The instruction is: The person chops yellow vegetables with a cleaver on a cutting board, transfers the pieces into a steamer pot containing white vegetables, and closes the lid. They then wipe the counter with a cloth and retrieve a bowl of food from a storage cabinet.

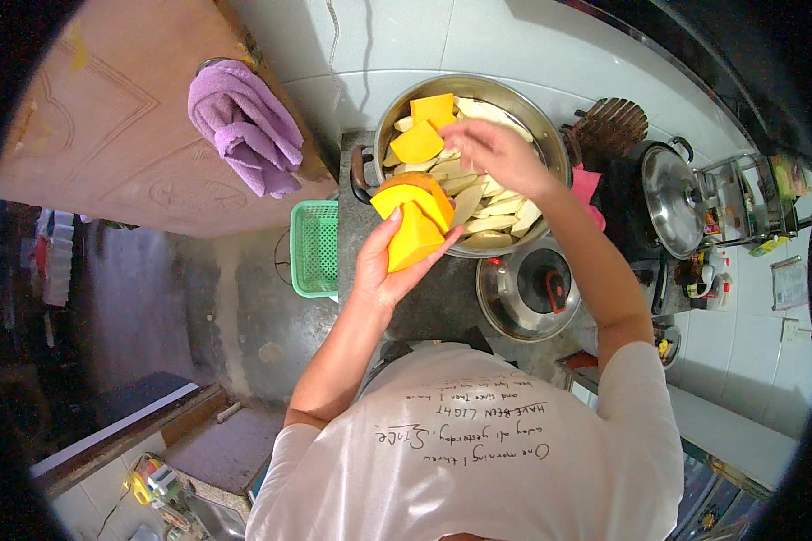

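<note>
My left hand (386, 264) holds several thick chunks of orange pumpkin (413, 237), one with its rind showing, beside the near left rim of a large steel pot (406, 101). Over the pot, my right hand (490, 152) is slightly blurred, its fingers apart and nothing visible in them. Its fingertips are right by a flat pumpkin slice (416, 143); whether they touch it is unclear. A second pumpkin slice (433, 108) lies just behind that one. Both rest on many pale, peeled slices of a root vegetable (497, 223) that fill the pot.
A steel lid with a glass centre (507, 304) lies on the dark counter (419, 311). To the right stand a lidded black pot (673, 196) and a pink cloth (587, 196). A green plastic basket (314, 247) is left of the counter, below a hanging purple towel (247, 128).
</note>
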`<state>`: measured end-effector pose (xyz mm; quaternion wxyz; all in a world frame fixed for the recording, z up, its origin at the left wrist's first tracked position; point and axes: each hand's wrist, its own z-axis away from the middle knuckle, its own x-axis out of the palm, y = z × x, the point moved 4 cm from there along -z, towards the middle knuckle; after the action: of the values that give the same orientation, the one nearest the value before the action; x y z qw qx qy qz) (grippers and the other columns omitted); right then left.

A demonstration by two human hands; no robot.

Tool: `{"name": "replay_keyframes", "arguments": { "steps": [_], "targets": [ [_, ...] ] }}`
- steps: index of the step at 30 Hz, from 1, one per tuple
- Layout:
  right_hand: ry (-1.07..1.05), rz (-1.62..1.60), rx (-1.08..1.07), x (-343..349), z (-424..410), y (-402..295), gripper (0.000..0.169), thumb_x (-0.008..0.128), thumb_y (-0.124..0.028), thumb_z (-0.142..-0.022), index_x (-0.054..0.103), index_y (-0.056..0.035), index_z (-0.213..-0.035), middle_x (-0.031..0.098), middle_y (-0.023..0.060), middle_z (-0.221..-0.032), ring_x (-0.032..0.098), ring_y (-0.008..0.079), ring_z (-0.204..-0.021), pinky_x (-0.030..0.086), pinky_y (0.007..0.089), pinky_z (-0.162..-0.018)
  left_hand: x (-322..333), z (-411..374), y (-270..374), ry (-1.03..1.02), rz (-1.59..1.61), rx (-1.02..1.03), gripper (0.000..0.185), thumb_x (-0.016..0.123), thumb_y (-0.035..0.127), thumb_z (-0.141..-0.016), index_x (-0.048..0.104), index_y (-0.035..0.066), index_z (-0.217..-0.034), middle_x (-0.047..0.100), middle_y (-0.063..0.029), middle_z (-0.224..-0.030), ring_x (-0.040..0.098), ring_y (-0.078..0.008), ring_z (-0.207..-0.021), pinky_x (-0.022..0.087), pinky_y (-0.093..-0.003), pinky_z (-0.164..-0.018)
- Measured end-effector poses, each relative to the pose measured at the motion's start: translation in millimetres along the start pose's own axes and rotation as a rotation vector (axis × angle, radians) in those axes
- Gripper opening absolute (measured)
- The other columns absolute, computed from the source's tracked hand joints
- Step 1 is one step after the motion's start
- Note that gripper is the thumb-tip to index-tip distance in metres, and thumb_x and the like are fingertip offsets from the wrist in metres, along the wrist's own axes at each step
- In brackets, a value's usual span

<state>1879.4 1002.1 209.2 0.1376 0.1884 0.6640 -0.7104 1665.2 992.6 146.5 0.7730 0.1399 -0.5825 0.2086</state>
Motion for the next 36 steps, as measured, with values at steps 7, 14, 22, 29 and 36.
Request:
{"name": "replay_keyframes", "arguments": {
  "steps": [7,14,22,29,36],
  "targets": [
    [-0.026,-0.084,-0.051,37.2,51.8,-17.3,0.047,0.057,-0.01,-0.1,0.042,-0.0076,-0.145,0.061,0.009,-0.116,0.062,0.0108,-0.093,0.053,0.0263,-0.077,7.4,-10.2,-8.2,-0.052,-0.204,-0.061,0.05,0.063,0.015,-0.096,0.043,0.01,-0.142,0.054,-0.0134,-0.137,0.052,-0.0315,-0.129,0.041,-0.0588,-0.111],
    [-0.021,-0.01,-0.105,17.3,82.0,-21.5,0.057,0.047,0.008,-0.09,0.047,-0.0085,-0.145,0.05,0.0113,-0.14,0.06,0.0204,-0.114,0.052,0.0316,-0.089,10.9,-7.7,-13.0,-0.066,-0.35,-0.183,0.055,0.063,0.016,-0.096,0.039,0.009,-0.145,0.053,-0.0138,-0.138,0.057,-0.0332,-0.124,0.05,-0.0531,-0.103],
    [-0.044,0.458,-0.175,12.0,83.8,-16.9,0.048,0.058,0.002,-0.087,0.057,-0.0057,-0.135,0.055,0.0169,-0.137,0.056,0.0346,-0.124,0.048,0.0377,-0.1,31.6,-6.6,-19.7,-0.106,-0.385,-0.298,0.058,0.064,0.021,-0.096,0.038,0.004,-0.146,0.05,-0.0144,-0.141,0.05,-0.0319,-0.132,0.044,-0.0555,-0.108],
    [0.46,0.136,0.123,-35.5,32.3,52.3,0.026,0.065,-0.014,-0.092,0.06,0.0028,-0.111,0.069,0.0158,-0.095,0.071,0.0215,-0.072,0.057,0.0342,-0.063,19.1,-12.1,-16.1,-0.11,-0.299,-0.277,0.06,0.063,0.019,-0.096,0.039,0.006,-0.149,0.041,-0.0174,-0.152,0.041,-0.038,-0.14,0.04,-0.0552,-0.111],
    [0.495,0.125,0.237,-41.2,-21.0,92.9,0.028,0.07,-0.018,-0.089,0.064,0.0039,-0.106,0.069,0.0122,-0.072,0.069,0.0187,-0.058,0.055,0.0331,-0.054,6.4,-6.8,-15.3,-0.085,-0.288,-0.268,0.059,0.064,0.019,-0.095,0.042,0.003,-0.147,0.045,-0.0186,-0.149,0.043,-0.0358,-0.139,0.041,-0.0537,-0.111]
  ]
}}
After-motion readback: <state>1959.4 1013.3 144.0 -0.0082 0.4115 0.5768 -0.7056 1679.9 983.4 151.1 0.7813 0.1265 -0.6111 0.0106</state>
